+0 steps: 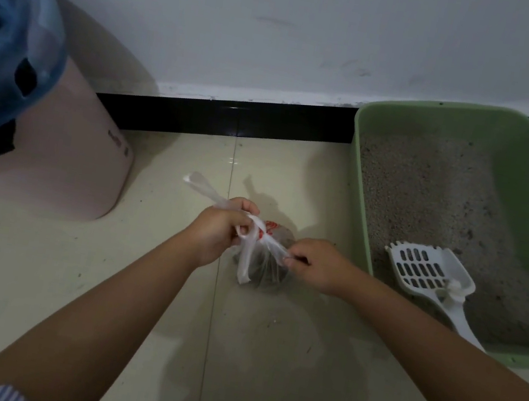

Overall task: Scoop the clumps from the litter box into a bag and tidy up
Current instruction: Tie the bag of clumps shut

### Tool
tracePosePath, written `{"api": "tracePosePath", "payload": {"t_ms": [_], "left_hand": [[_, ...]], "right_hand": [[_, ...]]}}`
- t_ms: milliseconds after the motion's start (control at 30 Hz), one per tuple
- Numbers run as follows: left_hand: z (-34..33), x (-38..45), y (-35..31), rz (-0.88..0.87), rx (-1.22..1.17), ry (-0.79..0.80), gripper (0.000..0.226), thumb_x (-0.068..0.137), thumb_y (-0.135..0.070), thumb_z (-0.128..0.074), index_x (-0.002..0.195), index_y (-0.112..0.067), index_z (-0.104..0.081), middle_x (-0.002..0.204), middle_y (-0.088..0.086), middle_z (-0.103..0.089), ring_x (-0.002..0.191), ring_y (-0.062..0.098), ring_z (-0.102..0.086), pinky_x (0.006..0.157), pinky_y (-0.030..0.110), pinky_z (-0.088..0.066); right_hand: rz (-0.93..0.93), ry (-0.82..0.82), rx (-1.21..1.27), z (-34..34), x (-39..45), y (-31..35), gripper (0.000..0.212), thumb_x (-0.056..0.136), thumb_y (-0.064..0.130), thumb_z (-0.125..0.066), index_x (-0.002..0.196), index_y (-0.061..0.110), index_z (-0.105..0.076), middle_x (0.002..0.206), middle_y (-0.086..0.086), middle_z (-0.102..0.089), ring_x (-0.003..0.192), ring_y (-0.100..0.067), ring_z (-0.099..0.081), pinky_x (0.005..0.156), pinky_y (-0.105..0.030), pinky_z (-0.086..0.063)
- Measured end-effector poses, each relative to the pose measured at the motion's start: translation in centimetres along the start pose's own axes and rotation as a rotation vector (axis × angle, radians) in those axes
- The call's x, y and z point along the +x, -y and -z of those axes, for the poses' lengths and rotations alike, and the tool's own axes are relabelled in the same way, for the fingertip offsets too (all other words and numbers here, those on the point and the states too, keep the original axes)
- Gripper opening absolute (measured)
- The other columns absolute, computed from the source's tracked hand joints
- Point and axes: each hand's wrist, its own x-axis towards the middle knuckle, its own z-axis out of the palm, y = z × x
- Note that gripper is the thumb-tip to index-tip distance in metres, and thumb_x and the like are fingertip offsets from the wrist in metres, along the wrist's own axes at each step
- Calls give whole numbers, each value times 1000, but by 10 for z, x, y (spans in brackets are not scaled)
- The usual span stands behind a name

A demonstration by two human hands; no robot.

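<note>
The left hand [222,228] is gripping one twisted handle of the thin plastic bag [262,262], fingers curled round it, while the right hand [313,263] is pinching the other handle; the two are pulling apart, apparently tying a knot. The bag is sitting on the tiled floor [145,285], between the pink waste bin [67,148] and the green litter box [462,211], just beside the box's near-left corner.

The film looks flimsy: pulling too hard is likely to tear a handle or split the side and spill clumps on the floor. A loose knot could slip open when the bag is lifted.

The white scoop [431,275] is lying in the box's near-left corner, still to be put away. The knot itself is hidden behind the fingers, the bag's dark contents are hard to make out in the dim light, and the bin's blue liner [1,37] is running off the left edge.
</note>
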Motion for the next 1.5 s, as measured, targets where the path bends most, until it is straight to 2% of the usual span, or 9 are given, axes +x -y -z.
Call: {"api": "tracePosePath", "payload": {"t_ms": [100, 167, 367, 500, 733, 800, 1100, 1267, 1500], "left_hand": [[-3, 0, 1, 47, -264, 26, 32, 89, 11, -28, 74, -8, -48, 58, 7, -58, 48, 14, -58, 53, 22, -46], [-7, -1, -1, 70, -350, 31, 32, 92, 9, -28, 74, -8, -48, 71, 8, -55, 61, 17, -56, 56, 23, -51], [-11, -1, 4, -16, -93, 59, 29, 91, 10, -37, 81, -8, -58, 88, 5, -61, 79, 18, -58, 70, 25, -49], [-12, 2, 13, -85, 195, -37, 28, 85, 11, -52, 75, -15, -55, 79, 1, -57, 70, 13, -55, 61, 19, -46], [-7, -1, 20, -147, 410, -114, 27, 84, 5, -58, 64, -12, -52, 70, 1, -53, 63, 10, -51, 50, 6, -44], [-8, -3, 21, -175, 381, -61, 29, 84, 9, -56, 64, -12, -52, 69, 4, -52, 64, 13, -50, 52, 10, -45], [-11, -13, 13, -256, 228, 17, 20, 96, -13, -42, 84, -11, -58, 84, -6, -59, 80, 10, -55, 69, 15, -47], [0, -7, 3, -186, -299, 14, 78, 100, -42, -12, 29, -19, -35, 34, -6, -28, 38, 11, -24, 47, 20, -38], [18, -14, 40, -115, 108, -241, 54, 102, -30, -24, 51, -13, -26, 32, -7, -26, 29, 3, -22, 39, 13, -23]], "right_hand": [[-8, -1, -16, 0, 2, 3, 20, 96, 19, -45, 78, 12, -45, 61, 4, -32, 76, -15, -38, 52, -12, -23], [-16, 1, -21, 0, 3, 2, 19, 96, 19, -45, 78, 12, -46, 67, -4, -38, 77, -15, -39, 56, -25, -26], [-39, 52, -21, -3, -3, -2, 38, 95, 17, -47, 58, 15, -37, 59, 2, -33, 74, -15, -39, 59, -29, -20], [3, 155, 46, -4, -9, -4, 25, 91, 11, -51, 83, -11, -61, 73, -16, -48, 70, -18, -43, 59, -26, -24], [-131, -297, 264, 11, 7, -10, 30, 90, 6, -53, 119, 5, -61, 117, -15, -63, 91, -19, -56, 62, -14, -35], [-82, -228, 331, 13, 14, -8, 38, 92, 10, -53, 130, 10, -51, 126, -11, -58, 95, -18, -54, 71, -11, -36], [-27, -183, 155, 12, 23, -9, 22, 90, 14, -56, 102, 2, -70, 80, -4, -58, 77, -14, -50, 54, -8, -29], [41, -119, -26, 8, 17, -10, 27, 94, 16, -49, 100, -5, -65, 101, -22, -64, 95, -30, -57, 69, -25, -29], [52, 78, -200, -17, 7, -8, 28, 95, 20, -45, 108, 2, -63, 114, -16, -61, 103, -26, -56, 84, -30, -41]]}}
